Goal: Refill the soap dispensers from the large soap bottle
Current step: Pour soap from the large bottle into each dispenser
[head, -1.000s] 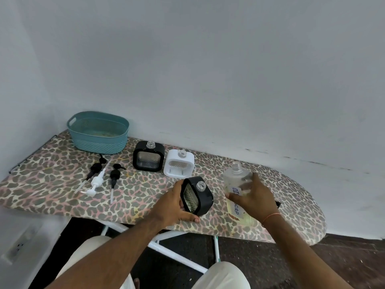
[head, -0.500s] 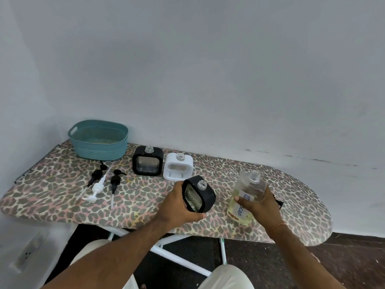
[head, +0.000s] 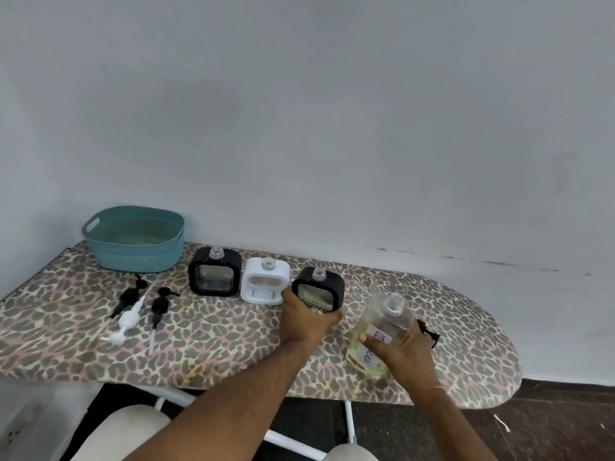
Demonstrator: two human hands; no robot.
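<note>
A: Starting at the hands, what are they doing?

B: The left hand (head: 304, 319) is gripping the near black dispenser (head: 318, 291) by its lower front, fingers wrapped round the base, and the dispenser is standing upright on the table (head: 216, 334) just beside the white dispenser (head: 266, 285). The right hand (head: 397, 349) is clasping the large soap bottle (head: 379, 331) around its labelled middle. The bottle is tilting, its open neck pointing up and away, its lower corner seemingly touching the cloth.

A: How is that bottle likely to be handling?

B: It is looking clear and rigid, with yellowish soap pooling in the lower part, so I am judging it bottom-heavy and possibly slick if soap has run down the side. Holding it at the waist over the label is looking sensible. The dispensers have narrow threaded necks, so the pouring is calling for a slow tilt.

A: And the room around them?

B: The far black dispenser (head: 214, 276) is sitting to the left of the white one, all three uncapped. The pumps (head: 133, 311) are lying well apart to the left, near the teal basket (head: 134, 239). A black cap piece (head: 429, 332) is lying just behind the right hand. The table's near edge is running close under both wrists, and open cloth is lying between the hands.
</note>
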